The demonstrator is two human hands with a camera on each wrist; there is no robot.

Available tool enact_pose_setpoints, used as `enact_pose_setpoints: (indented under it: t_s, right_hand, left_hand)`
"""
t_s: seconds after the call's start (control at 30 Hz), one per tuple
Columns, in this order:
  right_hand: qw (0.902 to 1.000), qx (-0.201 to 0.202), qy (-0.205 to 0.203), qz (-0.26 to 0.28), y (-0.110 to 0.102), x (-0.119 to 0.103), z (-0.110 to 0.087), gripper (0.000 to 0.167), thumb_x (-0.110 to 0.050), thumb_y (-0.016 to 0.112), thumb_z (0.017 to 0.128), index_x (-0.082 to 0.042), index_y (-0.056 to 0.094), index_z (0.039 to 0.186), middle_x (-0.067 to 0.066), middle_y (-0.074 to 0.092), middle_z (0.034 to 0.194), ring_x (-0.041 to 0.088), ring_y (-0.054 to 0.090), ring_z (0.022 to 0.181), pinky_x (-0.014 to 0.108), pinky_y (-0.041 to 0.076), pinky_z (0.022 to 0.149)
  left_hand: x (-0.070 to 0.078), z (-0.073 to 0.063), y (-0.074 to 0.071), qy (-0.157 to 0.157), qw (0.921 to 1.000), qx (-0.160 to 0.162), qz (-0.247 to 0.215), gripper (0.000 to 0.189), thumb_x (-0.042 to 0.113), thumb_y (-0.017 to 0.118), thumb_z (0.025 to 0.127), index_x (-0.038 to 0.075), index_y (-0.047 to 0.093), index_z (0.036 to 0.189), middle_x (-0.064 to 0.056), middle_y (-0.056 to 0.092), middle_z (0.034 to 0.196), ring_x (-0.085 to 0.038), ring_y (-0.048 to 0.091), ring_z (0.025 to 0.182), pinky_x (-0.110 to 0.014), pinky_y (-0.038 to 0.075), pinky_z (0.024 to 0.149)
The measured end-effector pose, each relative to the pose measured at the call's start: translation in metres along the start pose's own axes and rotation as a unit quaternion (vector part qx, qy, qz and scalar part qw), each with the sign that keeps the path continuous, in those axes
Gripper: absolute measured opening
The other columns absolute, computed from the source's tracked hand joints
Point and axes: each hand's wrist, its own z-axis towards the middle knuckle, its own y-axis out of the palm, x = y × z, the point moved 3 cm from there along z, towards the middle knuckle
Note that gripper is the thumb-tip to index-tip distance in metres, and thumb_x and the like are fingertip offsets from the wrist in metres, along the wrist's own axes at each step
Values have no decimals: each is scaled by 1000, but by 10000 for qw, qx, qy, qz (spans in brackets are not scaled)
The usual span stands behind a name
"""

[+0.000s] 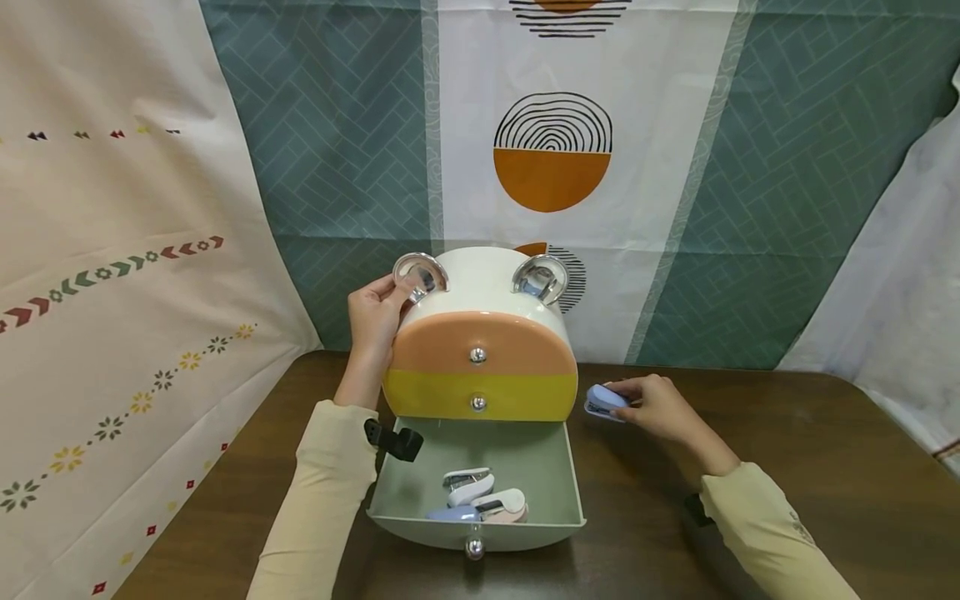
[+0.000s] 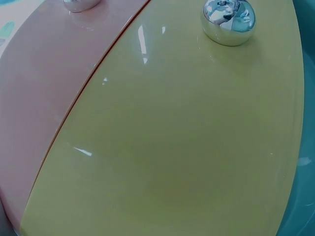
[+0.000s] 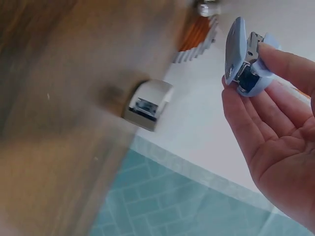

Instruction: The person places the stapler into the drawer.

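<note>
My left hand [image 1: 375,312] grips the left silver ear [image 1: 422,275] on top of a small drawer cabinet [image 1: 480,283]. In the left wrist view only the yellow drawer front [image 2: 162,128] and its neighbour fill the picture, without the hand. To the right of the cabinet, my right hand [image 1: 660,407] pinches a light-blue mini stapler [image 1: 604,402] between thumb and fingers, above the table. The right wrist view shows that stapler [image 3: 251,61] tilted, its metal parts exposed. Several mini staplers [image 1: 468,487], white, blue and pinkish, lie in the pulled-out green bottom drawer [image 1: 517,450].
The orange drawer [image 1: 480,333] and the yellow one above the green drawer are closed. A pale object with a metal part [image 3: 145,105] stands on the brown table [image 1: 750,433] in the right wrist view. Patterned cloths [image 1: 360,150] hang behind and at the sides.
</note>
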Motion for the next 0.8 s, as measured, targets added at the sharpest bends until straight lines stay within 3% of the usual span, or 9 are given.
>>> enact_pose_setpoints:
  t_s: [0.3,0.53,0.8]
  right_hand:
    - [9999,-13,-107,-8,-23,-23,-16,33,-2,72,74,7,65,106,19,66,94,18,63,77,24,52,61]
    - [9995,-33,-226,202,-34,-44,-25,34,-5,73,75,5,65,107,17,66,97,17,62,79,23,52,62]
    - [9973,-83,-627,371,-36,-67,-34,33,-5,74,74,1,67,105,13,67,100,7,59,79,21,50,61]
  left_hand:
    - [0,0,0,88,9999,118,15,31,17,65,85,-3,65,108,-4,66,87,-5,58,67,-16,49,61]
    - [0,0,0,50,9999,82,46,32,17,64,85,-2,65,110,-16,65,102,-4,60,71,-16,50,64]
    - [0,0,0,25,9999,104,3,31,16,65,85,-3,65,110,-10,66,95,-3,60,70,-16,50,63]
